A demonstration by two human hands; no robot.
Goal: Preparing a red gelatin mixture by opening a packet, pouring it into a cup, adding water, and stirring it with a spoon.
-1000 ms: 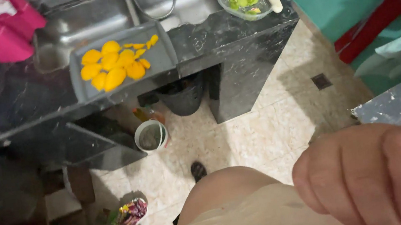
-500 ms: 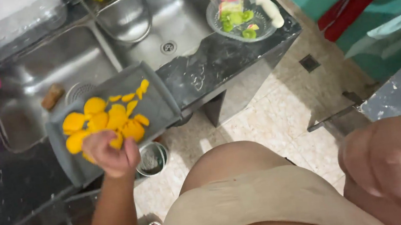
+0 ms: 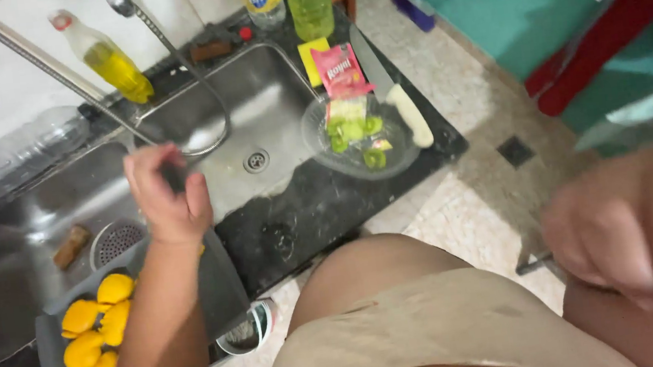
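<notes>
So left hand (image 3: 166,195) up over the steel sink (image 3: 269,108), fingers (image 3: 145,159) curled together on something dark I can't make out, grey tray (image 3: 220,290) of yellow pieces (image 3: 101,328) just below the fingers on the counter (image 3: 305,210), right hand (image 3: 644,233) a close blur, grip unclear

Our left hand (image 3: 166,195) has left the yellow pieces (image 3: 101,330) on the grey tray (image 3: 220,290) and risen over the sink (image 3: 269,108). Our view has swung up, bringing the faucet (image 3: 163,46) in.
</notes>
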